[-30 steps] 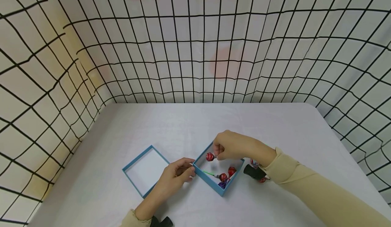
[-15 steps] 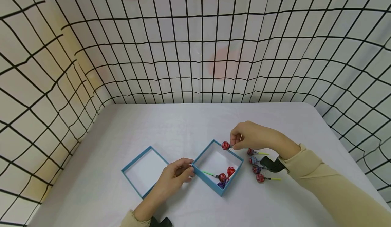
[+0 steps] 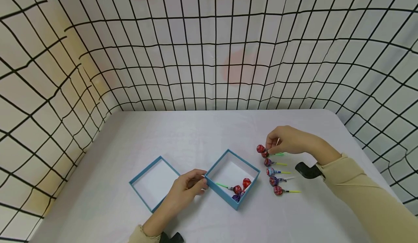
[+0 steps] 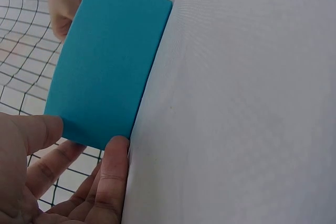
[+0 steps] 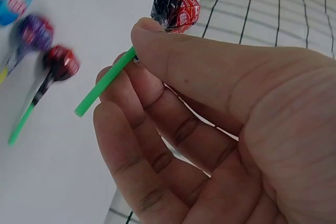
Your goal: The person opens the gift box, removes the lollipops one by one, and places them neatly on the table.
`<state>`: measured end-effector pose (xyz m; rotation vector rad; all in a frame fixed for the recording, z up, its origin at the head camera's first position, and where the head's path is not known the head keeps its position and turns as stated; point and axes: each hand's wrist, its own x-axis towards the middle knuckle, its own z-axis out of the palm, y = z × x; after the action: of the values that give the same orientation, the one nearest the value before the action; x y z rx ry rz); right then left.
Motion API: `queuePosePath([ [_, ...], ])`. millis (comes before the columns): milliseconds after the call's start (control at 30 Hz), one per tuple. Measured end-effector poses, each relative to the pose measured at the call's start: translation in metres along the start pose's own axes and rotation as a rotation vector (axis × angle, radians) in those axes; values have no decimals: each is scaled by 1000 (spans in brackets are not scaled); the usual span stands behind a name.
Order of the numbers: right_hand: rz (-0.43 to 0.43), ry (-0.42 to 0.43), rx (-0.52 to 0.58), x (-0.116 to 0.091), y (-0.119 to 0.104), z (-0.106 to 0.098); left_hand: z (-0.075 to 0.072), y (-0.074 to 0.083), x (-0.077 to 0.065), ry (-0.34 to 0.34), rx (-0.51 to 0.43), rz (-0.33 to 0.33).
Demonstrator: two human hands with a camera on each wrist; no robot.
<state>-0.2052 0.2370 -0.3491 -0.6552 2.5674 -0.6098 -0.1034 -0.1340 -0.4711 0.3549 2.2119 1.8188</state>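
Red lollipop (image 3: 260, 148) pinched, right hand (image 3: 287, 140) is near five others (image 3: 270, 171); left hand (image 3: 184, 190) grips box (image 3: 222, 195).

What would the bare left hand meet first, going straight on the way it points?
Most likely the open, square, blue cardboard-looking box: the left hand's thumb and finger touch its near end.

The tabletop (image 3: 202, 134) is white. Near its front edge, a blue box (image 3: 222, 195), white inside, contains red and purple lollipops (image 3: 237, 189); toward the left edge, a lid (image 3: 155, 183) is blue-rimmed, white within. Toward the right edge, a row of lollipops (image 3: 270, 171) shows red, purple and light-blue wrappers. The held lollipop (image 5: 178, 9) is red and black, its stick green. The sleeves (image 3: 365, 192) are beige. Beyond the far edge, a net (image 3: 215, 16) forms a black grid.
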Motion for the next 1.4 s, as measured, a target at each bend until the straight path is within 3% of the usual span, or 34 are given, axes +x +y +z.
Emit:
queuePosePath([
  [600,48,-33,-19,-8,63,1,-1,-2,0,-1,-6,-2],
  [1067,88,-76,-5,-16,98,3,-1,-3,0,-1,-3,-2],
  [1400,132,-90,4,-20,108,6,-1,-2,0,-5,-8,1],
])
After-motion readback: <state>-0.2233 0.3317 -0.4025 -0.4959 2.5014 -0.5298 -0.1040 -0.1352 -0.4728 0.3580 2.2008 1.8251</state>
